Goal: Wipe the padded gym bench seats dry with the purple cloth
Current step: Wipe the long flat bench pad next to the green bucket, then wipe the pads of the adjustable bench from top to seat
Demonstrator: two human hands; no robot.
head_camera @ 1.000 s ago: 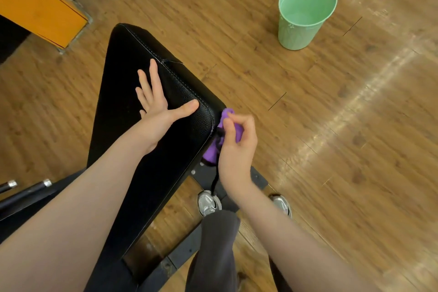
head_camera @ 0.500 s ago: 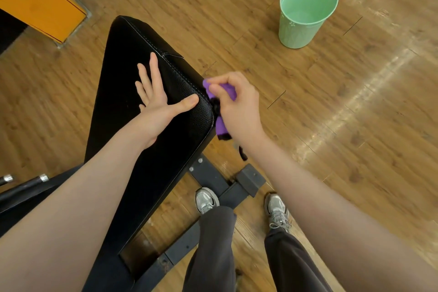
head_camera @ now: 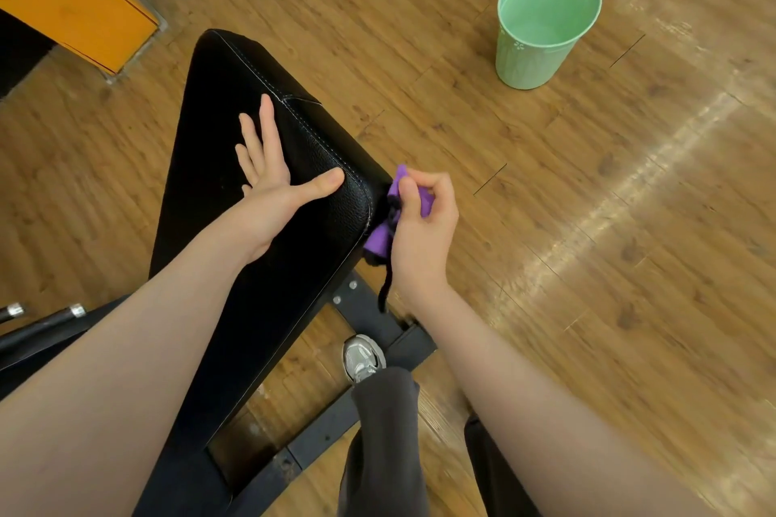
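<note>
While the right hand (head_camera: 422, 229) works the cloth (head_camera: 388, 218) along the bench (head_camera: 235, 139) pad's side face, the job looks to me somewhere in the middle rather than near its end. From the head view, the only one there is, I cannot tell wet from dry on the black padding: it shines evenly, with no drops or streaks I could swear to. The cloth sits against the pad's right edge, at the rounded corner nearest the person, so the step in hand seems to be the pad's side. How much of the top is already wiped I cannot say. Only this one pad shows, and any other seats would still be left, as I judge it.

As for the grip, the right hand has its fingers curled over the bunched cloth, thumb and forefinger pinching the upper fold, with the rest of the cloth hanging just below the fist beside the pad's edge. A dark cord or strip dangles from the bundle toward the bench's frame (head_camera: 369, 306).

On top of the bench, the left hand (head_camera: 268, 180) lies flat, fingers straight and spread, thumb stretched toward the near corner. It holds nothing, only bracing against the padding.

Well beyond the bench's far right stands a green bucket (head_camera: 541, 50) on the floor.
</note>
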